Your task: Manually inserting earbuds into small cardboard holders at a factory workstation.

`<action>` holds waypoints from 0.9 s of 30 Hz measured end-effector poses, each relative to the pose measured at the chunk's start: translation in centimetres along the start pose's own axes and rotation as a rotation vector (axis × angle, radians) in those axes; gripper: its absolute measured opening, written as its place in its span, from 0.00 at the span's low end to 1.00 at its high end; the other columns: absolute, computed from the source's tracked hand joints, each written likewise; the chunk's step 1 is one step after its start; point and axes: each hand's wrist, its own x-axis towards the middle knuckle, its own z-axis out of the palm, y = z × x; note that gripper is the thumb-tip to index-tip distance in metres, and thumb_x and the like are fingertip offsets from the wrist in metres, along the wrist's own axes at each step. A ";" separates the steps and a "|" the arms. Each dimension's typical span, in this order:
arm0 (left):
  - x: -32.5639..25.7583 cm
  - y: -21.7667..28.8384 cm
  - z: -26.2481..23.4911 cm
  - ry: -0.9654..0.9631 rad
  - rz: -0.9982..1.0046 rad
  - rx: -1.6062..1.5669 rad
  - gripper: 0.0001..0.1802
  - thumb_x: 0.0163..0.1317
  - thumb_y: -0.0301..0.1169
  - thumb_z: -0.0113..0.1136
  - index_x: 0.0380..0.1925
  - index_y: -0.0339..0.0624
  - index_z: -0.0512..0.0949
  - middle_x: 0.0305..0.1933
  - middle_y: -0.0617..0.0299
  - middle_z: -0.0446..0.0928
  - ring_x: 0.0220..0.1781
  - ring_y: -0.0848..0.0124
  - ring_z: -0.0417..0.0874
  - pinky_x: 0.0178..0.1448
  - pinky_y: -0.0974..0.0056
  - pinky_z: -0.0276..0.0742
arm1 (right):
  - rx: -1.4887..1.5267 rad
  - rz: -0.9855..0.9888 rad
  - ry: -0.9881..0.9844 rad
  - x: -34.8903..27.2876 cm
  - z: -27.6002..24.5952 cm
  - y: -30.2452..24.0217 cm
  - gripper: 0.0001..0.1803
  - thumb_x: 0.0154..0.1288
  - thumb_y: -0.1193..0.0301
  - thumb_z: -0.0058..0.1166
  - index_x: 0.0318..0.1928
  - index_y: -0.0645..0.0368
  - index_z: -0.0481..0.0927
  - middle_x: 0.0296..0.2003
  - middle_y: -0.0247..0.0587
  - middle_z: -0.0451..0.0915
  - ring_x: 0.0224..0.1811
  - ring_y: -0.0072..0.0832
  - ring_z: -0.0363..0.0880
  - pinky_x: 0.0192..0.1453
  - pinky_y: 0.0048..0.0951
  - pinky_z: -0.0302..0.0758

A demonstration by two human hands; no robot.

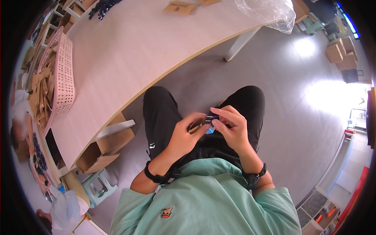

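Above my lap my two hands meet, fingers bent inward. My right hand (pixel 234 127) pinches a small dark blue thing (pixel 212 117) between thumb and fingers; its exact kind is hidden by the fingertips. My left hand (pixel 185 135) is closed, slightly blurred, on a small flat piece with a brownish edge (pixel 195 128) that I cannot make out. Below the fingertips a bright blue patch (pixel 210 130) shows; which piece it belongs to cannot be told.
A pale table (pixel 117 51) curves ahead, bearing a pink basket (pixel 64 78) of brown packets, loose packets (pixel 179 8), a dark bundle (pixel 102 8) and clear plastic (pixel 270 11). Open cardboard box (pixel 102 150) and green stool (pixel 100 188) stand left. Another person sits far left.
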 end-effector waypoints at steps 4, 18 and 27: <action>0.3 0.8 0.1 0.032 0.264 0.401 0.13 0.59 0.27 0.69 0.43 0.38 0.79 0.36 0.59 0.81 0.34 0.68 0.80 0.46 0.65 0.74 | -0.019 0.091 -0.020 0.0 0.0 -1.2 0.19 0.61 0.80 0.56 0.54 0.65 0.81 0.37 0.35 0.73 0.36 0.17 0.75 0.37 0.18 0.75; 0.7 -1.3 -0.5 0.038 0.096 0.007 0.10 0.72 0.27 0.55 0.47 0.32 0.74 0.41 0.62 0.76 0.43 0.78 0.75 0.49 0.73 0.71 | -0.119 -0.146 -0.084 0.6 0.4 -0.4 0.21 0.68 0.68 0.58 0.59 0.60 0.79 0.49 0.47 0.73 0.52 0.39 0.73 0.54 0.35 0.73; 0.6 -0.5 0.6 0.109 0.363 0.172 0.11 0.73 0.28 0.54 0.48 0.32 0.73 0.44 0.61 0.75 0.46 0.76 0.75 0.50 0.72 0.72 | 0.326 0.031 -0.194 0.9 1.9 -0.3 0.24 0.73 0.66 0.51 0.65 0.61 0.72 0.61 0.48 0.72 0.65 0.38 0.69 0.70 0.38 0.65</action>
